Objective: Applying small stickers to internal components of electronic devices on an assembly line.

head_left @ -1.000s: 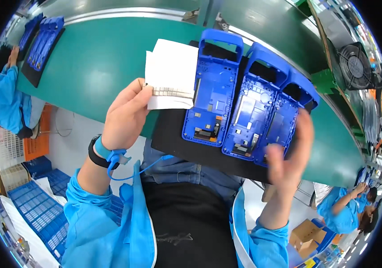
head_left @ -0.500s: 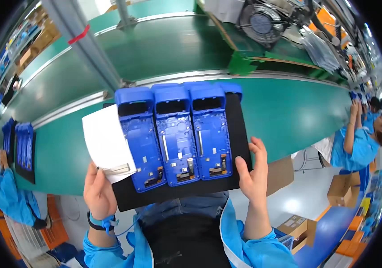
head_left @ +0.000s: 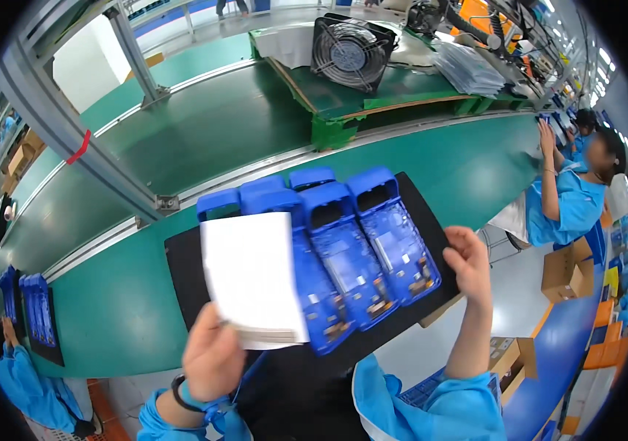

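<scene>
A white paper sheet (head_left: 249, 272) is pinched at its lower left corner in my left hand (head_left: 215, 356). It covers part of the blue plastic housings (head_left: 401, 246) that lie in a row on a black board (head_left: 185, 275). Small circuit parts and ribbon connectors show inside the uncovered ones; those behind the sheet are partly hidden. At the board's right edge my right hand (head_left: 468, 261) has its thumb and curled fingers closed on the rim. The board lies tilted across the front edge of the green table (head_left: 108, 294).
A fan (head_left: 351, 55) and clear plastic bags (head_left: 468, 70) lie on a raised green shelf (head_left: 336, 132). A metal post (head_left: 82, 143) rises at left. Co-workers sit at right (head_left: 575, 198) and left (head_left: 27, 382). Another board of blue housings (head_left: 37, 312) stands far left; cardboard boxes (head_left: 567, 272) at right.
The paper sheet has moved right and now covers more of the housings. The board appears turned and shifted right in view. My right hand's spread fingers have curled in at its edge.
</scene>
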Available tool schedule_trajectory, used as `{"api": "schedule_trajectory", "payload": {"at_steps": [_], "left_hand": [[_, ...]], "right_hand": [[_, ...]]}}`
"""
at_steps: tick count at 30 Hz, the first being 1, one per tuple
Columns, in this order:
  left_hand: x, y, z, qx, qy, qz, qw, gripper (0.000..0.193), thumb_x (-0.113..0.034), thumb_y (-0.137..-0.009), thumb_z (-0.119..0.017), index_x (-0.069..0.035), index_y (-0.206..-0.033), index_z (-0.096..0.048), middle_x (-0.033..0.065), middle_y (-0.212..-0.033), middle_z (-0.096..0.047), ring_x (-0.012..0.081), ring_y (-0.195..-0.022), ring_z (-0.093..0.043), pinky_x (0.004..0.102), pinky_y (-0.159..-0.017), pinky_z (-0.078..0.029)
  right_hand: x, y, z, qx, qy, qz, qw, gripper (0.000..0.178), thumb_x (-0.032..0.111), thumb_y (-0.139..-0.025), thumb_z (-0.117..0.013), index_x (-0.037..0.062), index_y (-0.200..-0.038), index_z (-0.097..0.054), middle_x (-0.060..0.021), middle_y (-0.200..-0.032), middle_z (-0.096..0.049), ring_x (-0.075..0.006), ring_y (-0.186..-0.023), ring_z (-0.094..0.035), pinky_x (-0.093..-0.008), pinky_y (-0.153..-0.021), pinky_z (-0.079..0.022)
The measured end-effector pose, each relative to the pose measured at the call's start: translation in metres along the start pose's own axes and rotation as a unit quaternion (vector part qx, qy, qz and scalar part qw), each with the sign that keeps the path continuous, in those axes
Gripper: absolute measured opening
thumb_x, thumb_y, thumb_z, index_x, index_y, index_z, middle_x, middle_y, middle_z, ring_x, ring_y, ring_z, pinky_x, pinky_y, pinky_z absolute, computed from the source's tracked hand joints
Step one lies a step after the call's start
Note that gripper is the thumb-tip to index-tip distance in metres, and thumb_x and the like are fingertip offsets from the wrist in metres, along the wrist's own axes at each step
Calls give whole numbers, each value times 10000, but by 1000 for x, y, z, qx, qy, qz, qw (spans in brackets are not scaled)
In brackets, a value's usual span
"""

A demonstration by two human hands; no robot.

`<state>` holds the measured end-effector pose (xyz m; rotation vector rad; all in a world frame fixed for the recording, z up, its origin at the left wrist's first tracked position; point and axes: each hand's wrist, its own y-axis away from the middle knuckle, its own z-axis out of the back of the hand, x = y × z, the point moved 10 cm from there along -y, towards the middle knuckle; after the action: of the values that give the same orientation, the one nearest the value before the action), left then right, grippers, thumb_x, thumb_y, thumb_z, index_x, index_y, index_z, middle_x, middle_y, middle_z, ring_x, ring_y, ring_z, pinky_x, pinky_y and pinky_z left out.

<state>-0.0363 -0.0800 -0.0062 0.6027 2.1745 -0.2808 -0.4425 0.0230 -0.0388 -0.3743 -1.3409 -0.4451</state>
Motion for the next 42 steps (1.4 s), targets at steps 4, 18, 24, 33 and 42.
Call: {"api": "schedule_trajectory", "payload": {"at_steps": [4,18,24,33,42], "left_hand": [[69,-36,-72,156,-39,148,976,362,-113,-1026,-512,38,-1354,-474,113,-1290,-583,186,-1222,-536,350,-1083,-387],[166,-118,-127,180,0,277,944,157,-175,-1054,-503,-38,-1112,-551,53,-1118,-621,134,-1061,-580,305,-949,-452],[80,-130,-65,188,-92,106,972,67,-83,-961,-626,-25,-954,-593,17,-915,-651,75,-857,-585,229,-759,-458],[-6,-110,51,72,-102,-17,992,118,-74,-942,-647,-14,-983,-554,65,-947,-686,94,-875,-628,250,-819,-485],[1,-88,66,64,-81,-14,995,151,-41,-1012,-523,-4,-1140,-454,154,-1156,-656,159,-1055,-637,336,-923,-523]], "right_hand": [[-33,-41,74,-10,102,-11,995,343,-83,-837,-572,-38,-1177,-576,-89,-1092,-673,-136,-994,-634,-268,-872,-487],[37,66,-65,-111,486,244,832,322,140,-717,-797,37,-995,-671,-124,-967,-611,-321,-858,-570,-417,-750,-459],[16,37,41,-209,542,230,781,175,11,-739,-727,33,-906,-679,-122,-956,-645,-328,-912,-621,-420,-792,-514],[-68,-21,286,-338,639,23,690,233,-22,-768,-596,14,-985,-673,-193,-1022,-662,-389,-990,-625,-463,-875,-497],[50,-40,65,-258,352,221,872,131,72,-893,-670,4,-1004,-652,-91,-920,-647,-161,-748,-594,-256,-660,-468]]}}
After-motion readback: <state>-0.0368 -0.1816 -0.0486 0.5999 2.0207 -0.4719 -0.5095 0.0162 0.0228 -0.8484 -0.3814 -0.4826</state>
